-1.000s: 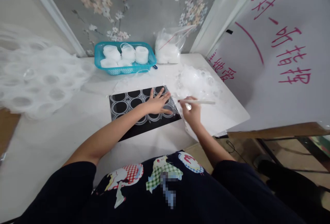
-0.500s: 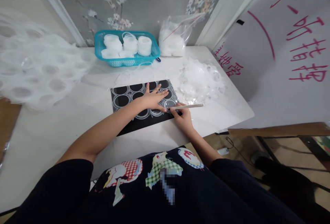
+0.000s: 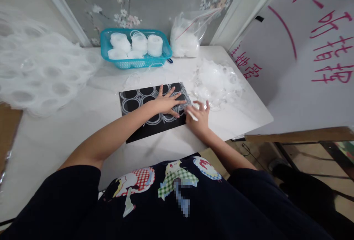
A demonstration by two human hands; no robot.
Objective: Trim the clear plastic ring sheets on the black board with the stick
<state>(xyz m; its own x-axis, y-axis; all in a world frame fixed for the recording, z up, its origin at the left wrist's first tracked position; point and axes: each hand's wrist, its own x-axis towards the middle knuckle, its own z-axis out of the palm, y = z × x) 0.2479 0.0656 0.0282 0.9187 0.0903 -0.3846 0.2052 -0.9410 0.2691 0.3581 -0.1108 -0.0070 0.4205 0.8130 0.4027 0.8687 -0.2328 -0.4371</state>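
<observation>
My left hand (image 3: 168,104) lies flat with fingers spread on a black board (image 3: 143,134). A clear plastic sheet (image 3: 140,97) with rows of ring outlines covers most of the board. At the board's right edge, my right hand (image 3: 199,121) grips a thin white stick-like tool (image 3: 193,115) between thumb and fingers, with the other fingers raised. Motion blurs the tool's tip and the sheet beside it, so I cannot tell whether they touch.
A blue basket (image 3: 135,64) at the back holds stacks of white rings. Beside it stands a zip bag (image 3: 184,42) of white pieces. Clear plastic scraps (image 3: 215,85) are heaped at right, and a large pile of holed plastic sheets (image 3: 41,70) is at left. A whiteboard (image 3: 287,96) borders the table's right side.
My right hand has lifted slightly and turned, its fingers spreading upward. The stick-like tool no longer points out to the right and is now mostly within the hand. My left hand stays on the sheet.
</observation>
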